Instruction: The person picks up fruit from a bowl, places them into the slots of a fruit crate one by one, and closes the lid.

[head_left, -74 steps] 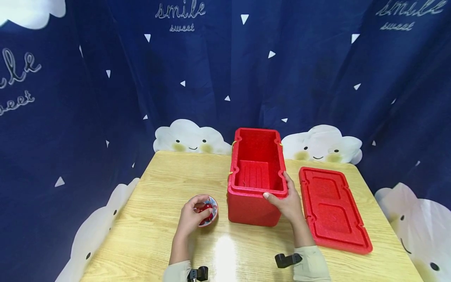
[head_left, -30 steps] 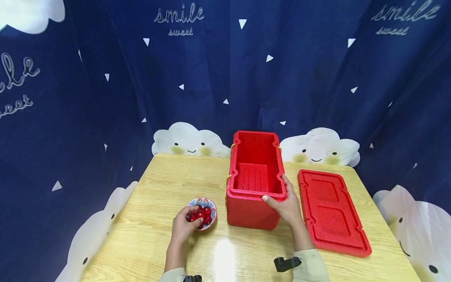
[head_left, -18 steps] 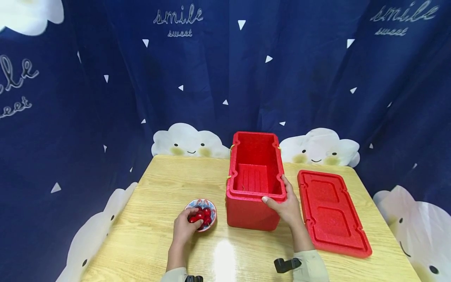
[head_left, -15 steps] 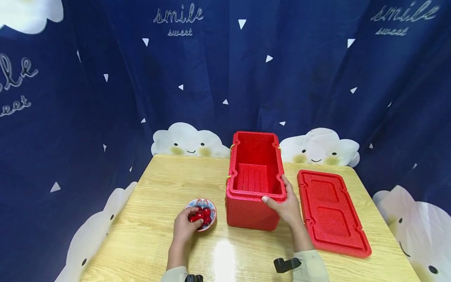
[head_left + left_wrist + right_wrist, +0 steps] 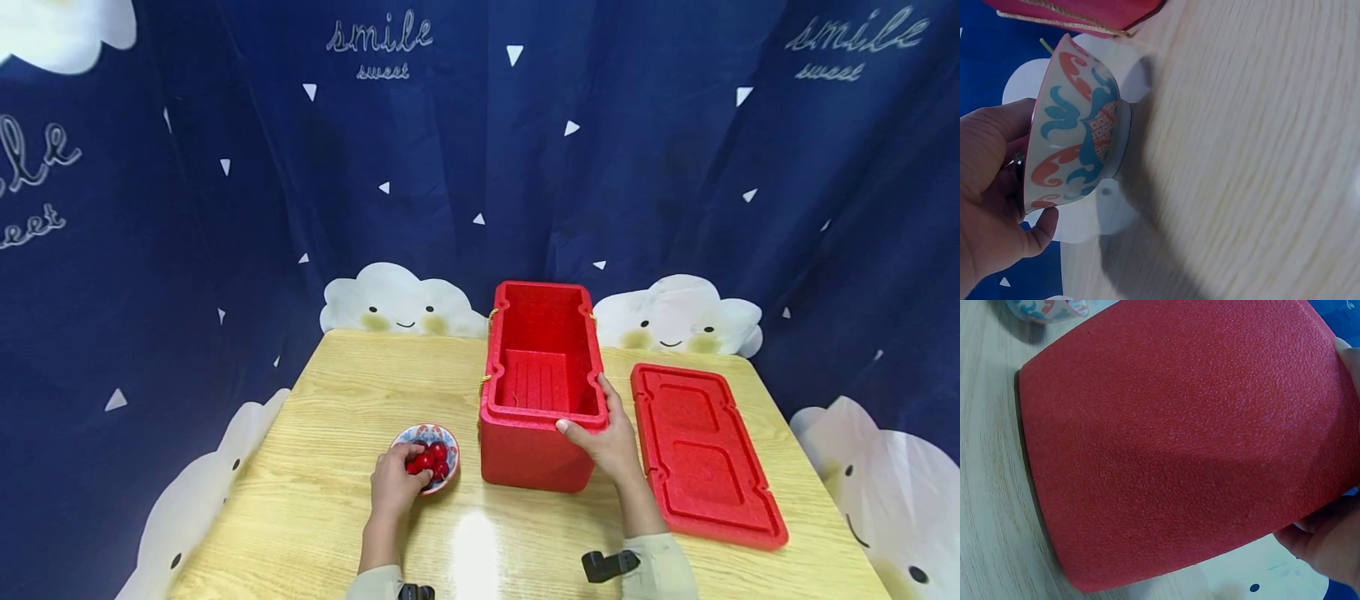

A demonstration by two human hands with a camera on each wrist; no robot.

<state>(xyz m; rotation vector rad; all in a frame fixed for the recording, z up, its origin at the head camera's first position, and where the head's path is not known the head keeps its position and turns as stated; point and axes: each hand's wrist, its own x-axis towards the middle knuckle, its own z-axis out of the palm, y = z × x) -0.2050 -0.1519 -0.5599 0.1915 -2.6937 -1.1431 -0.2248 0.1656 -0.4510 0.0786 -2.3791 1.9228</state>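
My left hand (image 5: pixel 393 482) reaches into a small patterned bowl (image 5: pixel 442 433) of dark red cherries (image 5: pixel 437 451). Its thumb and fingers close around a cherry at the bowl's left side, partly hidden by the hand. In the left wrist view, the bowl (image 5: pixel 1079 125) shows blue and orange motifs, with the fingers over its rim and the little finger outside. My right hand (image 5: pixel 617 446) grips the near right corner of a red foam box (image 5: pixel 536 454), thumb on the front rim, fingers along the side. The box stands lidless, with ribs on its bare floor.
A red lid (image 5: pixel 705 458) lies flat on the wooden table (image 5: pixel 360 375), right of the box. Yellow rope handles (image 5: pixel 486 379) hang on the box's sides. A blue curtain (image 5: pixel 420 150) with clouds surrounds the table.
My left hand first hovered over the bowl, shifted left to the cherries there, and now has its fingers lower among them. My right hand has stayed on the box corner.
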